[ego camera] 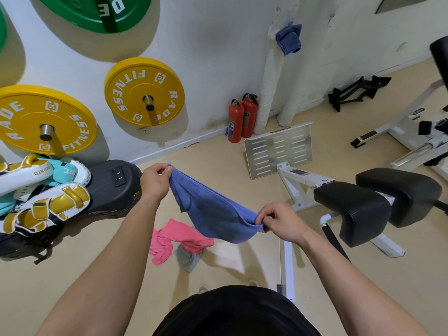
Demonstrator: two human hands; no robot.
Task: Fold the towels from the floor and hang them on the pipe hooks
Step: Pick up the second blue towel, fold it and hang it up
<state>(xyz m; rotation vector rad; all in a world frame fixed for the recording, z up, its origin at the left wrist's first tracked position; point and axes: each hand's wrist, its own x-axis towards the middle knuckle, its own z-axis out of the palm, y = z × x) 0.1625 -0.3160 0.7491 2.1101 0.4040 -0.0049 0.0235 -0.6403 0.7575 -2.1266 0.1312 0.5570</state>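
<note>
A blue towel (213,212) hangs in the air between my hands, sagging in the middle. My left hand (155,183) pinches its upper left corner, and my right hand (281,221) pinches the opposite corner lower down. Below it on the beige floor lie a pink towel (174,238) and a grey towel (188,259), both crumpled and touching each other. Another blue towel (289,40) hangs folded from a hook on the white wrapped pipes (269,93) at the back wall. An empty hook (330,20) shows on the wall to the right of it.
Two red fire extinguishers (240,120) stand beside the pipes. A white exercise machine with black pads (358,204) and a slotted metal plate (278,149) fills the right. Yellow weight plates (143,90) hang on the left wall above boxing gear (41,190).
</note>
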